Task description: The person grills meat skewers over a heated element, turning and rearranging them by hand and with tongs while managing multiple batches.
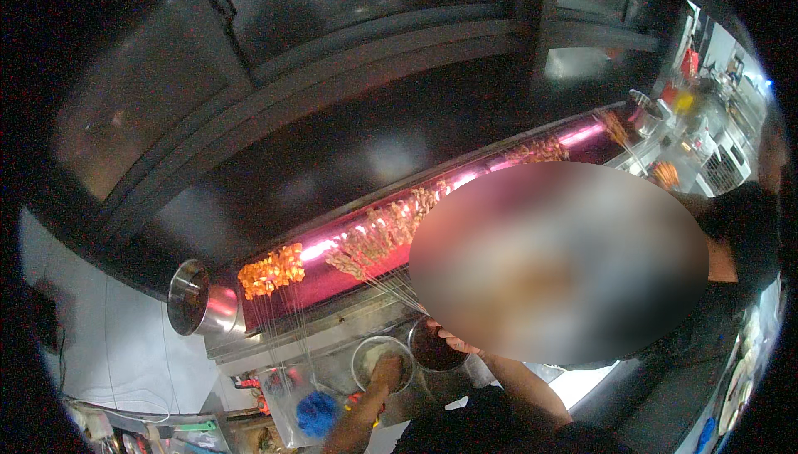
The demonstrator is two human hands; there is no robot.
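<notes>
My left hand reaches down into a metal bowl of white powder or grains. Its fingertips are sunk out of clear sight, and a red and yellow band circles the wrist. My right hand grips the handle ends of a bunch of thin metal skewers above a second bowl with dark reddish contents. Pale meat pieces on the skewers lie over the long pink-glowing grill. Orange-coated skewered pieces rest at the grill's left end.
A steel pot stands by the grill's left end. A blue scrubber-like bundle lies beside my left forearm. At right, a co-worker's black sleeve shows beside a large blurred patch. More skewered meat lies further along.
</notes>
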